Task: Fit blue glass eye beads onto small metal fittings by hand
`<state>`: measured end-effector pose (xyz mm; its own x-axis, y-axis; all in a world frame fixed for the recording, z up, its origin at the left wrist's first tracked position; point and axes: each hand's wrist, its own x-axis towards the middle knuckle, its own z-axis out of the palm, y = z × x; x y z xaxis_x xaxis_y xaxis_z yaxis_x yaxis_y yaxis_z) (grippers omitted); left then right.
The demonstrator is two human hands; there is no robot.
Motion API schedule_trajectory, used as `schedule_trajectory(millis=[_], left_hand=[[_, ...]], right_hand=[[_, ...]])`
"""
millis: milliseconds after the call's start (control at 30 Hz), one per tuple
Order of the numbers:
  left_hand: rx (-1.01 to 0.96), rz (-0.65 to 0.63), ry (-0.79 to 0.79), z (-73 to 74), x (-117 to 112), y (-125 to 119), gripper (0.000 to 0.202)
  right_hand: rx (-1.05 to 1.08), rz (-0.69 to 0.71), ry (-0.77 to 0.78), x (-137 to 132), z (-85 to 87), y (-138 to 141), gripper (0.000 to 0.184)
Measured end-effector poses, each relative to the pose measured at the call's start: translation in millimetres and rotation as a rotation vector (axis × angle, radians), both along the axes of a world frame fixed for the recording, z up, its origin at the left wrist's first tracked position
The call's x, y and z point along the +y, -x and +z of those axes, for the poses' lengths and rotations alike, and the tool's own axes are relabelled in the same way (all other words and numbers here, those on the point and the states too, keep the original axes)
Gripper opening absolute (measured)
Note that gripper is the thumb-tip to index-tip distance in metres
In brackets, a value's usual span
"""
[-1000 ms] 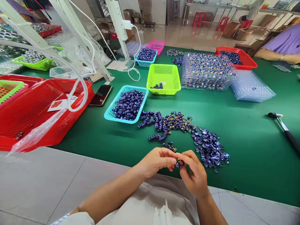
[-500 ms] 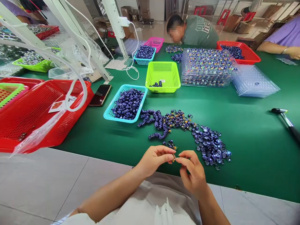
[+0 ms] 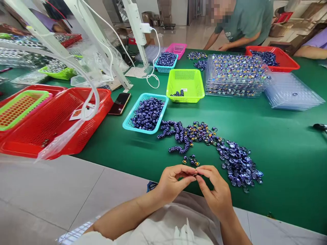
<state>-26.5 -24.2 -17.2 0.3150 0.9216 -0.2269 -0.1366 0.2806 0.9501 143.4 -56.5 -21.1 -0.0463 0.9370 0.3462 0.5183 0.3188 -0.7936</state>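
Observation:
My left hand (image 3: pixel 173 181) and my right hand (image 3: pixel 216 189) meet at the table's near edge, fingertips pinched together on a small dark part (image 3: pixel 196 174). The fingers cover most of it, so its exact shape is hidden. Just beyond lie a few loose dark-blue and gold ring-like pieces (image 3: pixel 193 160). Farther back are coiled rows of shiny dark-blue rings (image 3: pixel 180 132) and a heap of blue-and-gold pieces (image 3: pixel 203 132). To the right of my right hand spreads a pile of flat, shiny blue discs (image 3: pixel 237 163).
A light-blue basket (image 3: pixel 126 125) full of dark-blue pieces and a lime basket (image 3: pixel 185 99) stand behind. Stacked clear trays (image 3: pixel 237 83) hold many pieces. At left are a phone (image 3: pixel 120 103) and red baskets (image 3: pixel 76 143). A person (image 3: pixel 245 27) is across the table.
My right thumb and fingers have come in against the small part, closing the gap to my left hand. The person opposite has risen from a bent position. The view has shifted left.

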Motion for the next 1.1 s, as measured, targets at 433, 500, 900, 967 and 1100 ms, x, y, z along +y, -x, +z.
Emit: schedule_trajectory(millis=[433, 500, 900, 967, 1100], left_hand=[[0.372, 0.068, -0.661, -4.3, 9, 23, 0.014], [0.485, 0.075, -0.706, -7.1, 23, 38, 0.028], [0.917, -0.2, -0.781, -17.1, 81, 78, 0.025], [0.95, -0.161, -0.763, -17.8, 80, 78, 0.026], [0.86, -0.024, -0.69, -10.4, 72, 76, 0.024]], right_hand=[[0.135, -0.069, 0.064, 1, -7.0, 17, 0.008], [0.156, -0.065, 0.062, 2, -7.4, 12, 0.008], [0.129, -0.042, 0.091, -3, -10.5, 4, 0.009], [0.131, -0.043, 0.091, -3, -10.2, 4, 0.009], [0.159, -0.06, 0.124, -4, -12.1, 1, 0.009]])
